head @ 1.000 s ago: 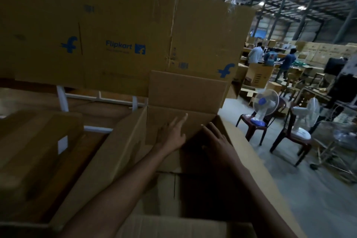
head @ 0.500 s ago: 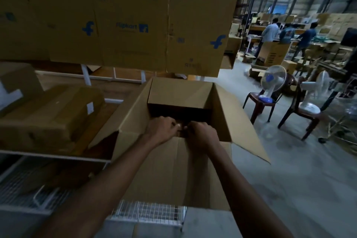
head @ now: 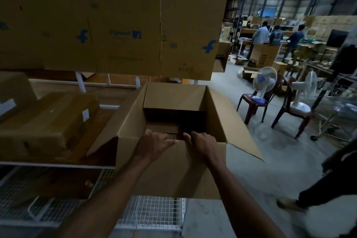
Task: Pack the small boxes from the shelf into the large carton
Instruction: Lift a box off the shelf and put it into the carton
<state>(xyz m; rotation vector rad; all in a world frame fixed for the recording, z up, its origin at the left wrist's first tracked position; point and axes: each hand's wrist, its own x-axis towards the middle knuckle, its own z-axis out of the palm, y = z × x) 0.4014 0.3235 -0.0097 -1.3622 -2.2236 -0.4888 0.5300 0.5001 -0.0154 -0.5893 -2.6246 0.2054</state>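
Observation:
The large brown carton (head: 168, 170) stands open in front of me, flaps spread, its inside dark. My left hand (head: 152, 146) and my right hand (head: 202, 144) both lie on its near rim, fingers hooked over the edge into the opening. A small box (head: 162, 128) shows dimly inside, just beyond my fingers. To the left, small brown boxes (head: 48, 123) with white labels lie on the shelf (head: 58, 165).
Flattened cartons with blue logos (head: 116, 25) hang overhead. A wire mesh rack (head: 152, 212) sits below the carton. Two chairs with table fans (head: 264, 91) stand to the right. A person (head: 328, 179) walks at the right edge; others stand far back.
My hands have come out of the carton's depth back to its near rim. My view pulled back and up, showing the whole carton. A walking person entered at the right.

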